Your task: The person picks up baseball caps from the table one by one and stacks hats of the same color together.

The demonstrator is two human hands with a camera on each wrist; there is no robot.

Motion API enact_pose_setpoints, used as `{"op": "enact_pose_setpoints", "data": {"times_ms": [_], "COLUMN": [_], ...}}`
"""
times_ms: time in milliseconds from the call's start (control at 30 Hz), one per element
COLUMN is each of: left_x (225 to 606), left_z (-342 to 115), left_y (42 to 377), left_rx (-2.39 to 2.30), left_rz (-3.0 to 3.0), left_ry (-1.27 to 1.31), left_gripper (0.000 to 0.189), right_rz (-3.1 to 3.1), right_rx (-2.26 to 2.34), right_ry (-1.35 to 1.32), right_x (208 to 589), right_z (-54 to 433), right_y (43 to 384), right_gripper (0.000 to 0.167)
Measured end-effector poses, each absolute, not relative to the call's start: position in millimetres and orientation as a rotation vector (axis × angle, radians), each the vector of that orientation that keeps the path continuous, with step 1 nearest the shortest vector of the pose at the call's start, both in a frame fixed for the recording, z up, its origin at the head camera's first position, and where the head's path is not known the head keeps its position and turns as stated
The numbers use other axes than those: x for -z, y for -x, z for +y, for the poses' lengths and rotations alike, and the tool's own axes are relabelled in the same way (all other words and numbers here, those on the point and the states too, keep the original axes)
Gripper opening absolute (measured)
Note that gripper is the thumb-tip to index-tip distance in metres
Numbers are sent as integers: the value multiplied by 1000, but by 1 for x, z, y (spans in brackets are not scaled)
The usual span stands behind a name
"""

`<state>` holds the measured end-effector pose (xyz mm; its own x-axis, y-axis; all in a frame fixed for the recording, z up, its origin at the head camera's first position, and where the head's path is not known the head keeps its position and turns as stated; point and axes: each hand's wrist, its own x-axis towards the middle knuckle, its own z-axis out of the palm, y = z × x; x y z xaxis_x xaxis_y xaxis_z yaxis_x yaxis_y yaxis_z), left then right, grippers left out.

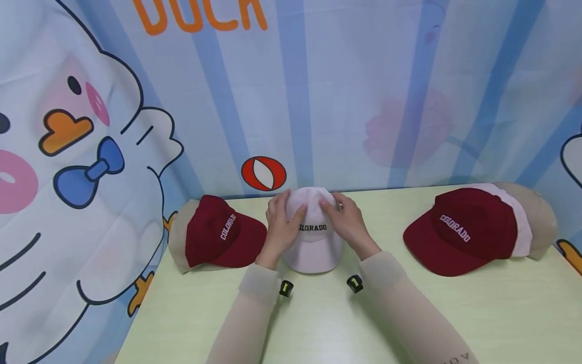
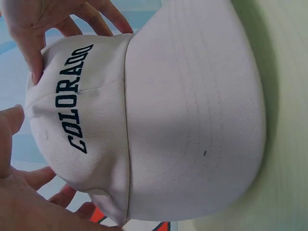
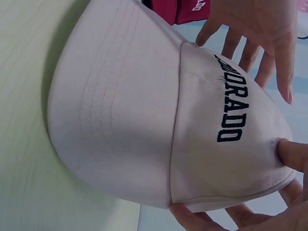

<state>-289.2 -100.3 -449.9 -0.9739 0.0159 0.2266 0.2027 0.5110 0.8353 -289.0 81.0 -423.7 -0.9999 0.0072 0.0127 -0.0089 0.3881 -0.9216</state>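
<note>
A white cap [image 1: 313,253] lettered COLORADO rests in the middle of the table, its brim toward me. My right hand [image 1: 347,220] holds the right side of the crown; the right wrist view shows the thumb [image 3: 288,151] pressing on the fabric and fingers underneath. At the left side is my left hand [image 1: 282,225], fingers [image 3: 248,55] fairly straight along the crown. Its thumb [image 2: 14,118] stands slightly off the fabric in both wrist views. The back of the cap is hidden.
Left of the hands, a dark red cap [image 1: 209,237] overlaps a beige cap [image 1: 178,237]. At the right, another dark red cap [image 1: 473,227] is nested with a white cap [image 1: 523,227] and a beige cap [image 1: 541,222]. A printed curtain [image 1: 336,101] hangs behind the table [image 1: 318,323].
</note>
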Motion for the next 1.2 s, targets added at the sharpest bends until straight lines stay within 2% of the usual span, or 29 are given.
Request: {"op": "enact_pose_setpoints", "data": {"times_ms": [600, 933, 1200], "left_x": [465, 473, 476], "left_z": [-94, -93, -98], "left_y": [290, 292, 295], "left_rx": [1430, 1477, 1513], "left_rz": [-2738, -2776, -2759], "left_ry": [50, 0, -37], "left_gripper": [87, 104, 108], "right_rz": [-2618, -2637, -2668], "right_rx": [-1696, -1792, -1947], "right_ry": [173, 239, 185], "right_x": [430, 438, 444], "right_z": [67, 65, 65], "right_y": [311, 315, 316], "right_gripper": [35, 45, 63]}}
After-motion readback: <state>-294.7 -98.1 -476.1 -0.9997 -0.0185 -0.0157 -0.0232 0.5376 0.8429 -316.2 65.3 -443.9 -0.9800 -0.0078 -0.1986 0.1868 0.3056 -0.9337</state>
